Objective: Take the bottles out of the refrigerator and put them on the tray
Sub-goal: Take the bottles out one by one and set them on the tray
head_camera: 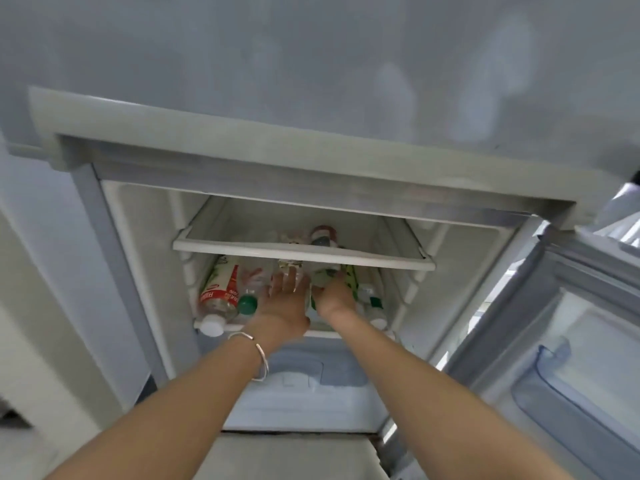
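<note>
The refrigerator point(145, 271) stands open, with its door point(571, 341) swung out to the person's right side. Inside, an upper shelf point(304, 256) is above the fingers, and the lower shelf point(221, 328) carries the bottles, all lying on their sides with the long axis running from front to back.

Both bare arms reach forward and up into the lower shelf, almost parallel, the elbows low and the wrists close together. The left hand point(287, 299) is palm-down with its fingers point(289, 277) spread apart and stretched flat over a clear bottle point(294, 268) in the middle; they rest on it but are not closed around it. A thin metal bracelet point(258, 355) sits on the left wrist.

The right hand point(334, 296) is just beside the left one, curled over a bottle with green label point(320, 277). Its fingers are hidden behind the hand, so I cannot tell if they are clamped.

To the left of the fingers lies a large bottle with red and white label point(221, 292), its white cap point(212, 325) pointing toward the person at the shelf edge. Between it and the left hand is a smaller bottle with a green cap point(248, 304), also pointing forward. To the right of the fingers more small bottles point(372, 299) lie near the wall. One more bottle with a red label point(323, 237) is on the upper shelf.
</note>
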